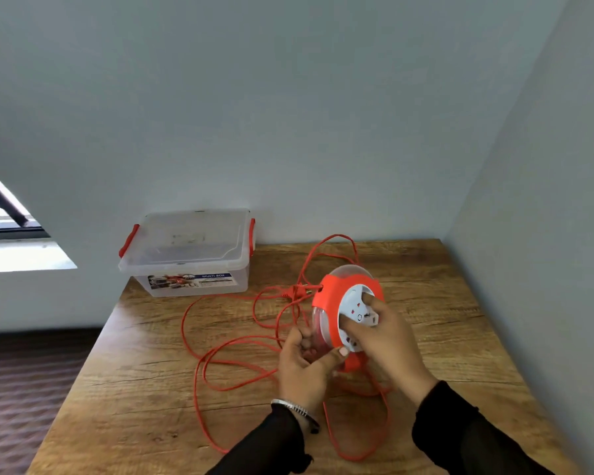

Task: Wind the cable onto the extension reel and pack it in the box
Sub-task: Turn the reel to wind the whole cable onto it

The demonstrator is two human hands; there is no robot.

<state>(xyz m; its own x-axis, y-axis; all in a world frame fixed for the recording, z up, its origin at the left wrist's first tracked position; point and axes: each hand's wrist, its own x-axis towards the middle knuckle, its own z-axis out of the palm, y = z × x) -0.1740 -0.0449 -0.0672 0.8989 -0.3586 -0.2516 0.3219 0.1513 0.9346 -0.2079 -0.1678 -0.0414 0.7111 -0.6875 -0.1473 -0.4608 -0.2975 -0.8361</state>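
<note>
Orange reel (348, 310) upright between my hands, above desk (151, 389). Left hand (306, 363) clamps clear rim, steadying it; right hand (381, 332) fingers pressed into white socket face, to turn it. Cable (199, 354) mostly unwound, looping left and beyond. Box (189, 252) far left, lid shut.

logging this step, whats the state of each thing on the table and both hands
extension reel: held up on edge, socket face toward the camera
cable: mostly unwound, loose loops across the table
plug: lying free beside the reel
box: lid on, red side clips
left hand: gripping the reel's lower edge
right hand: fingers on the white socket face
</note>
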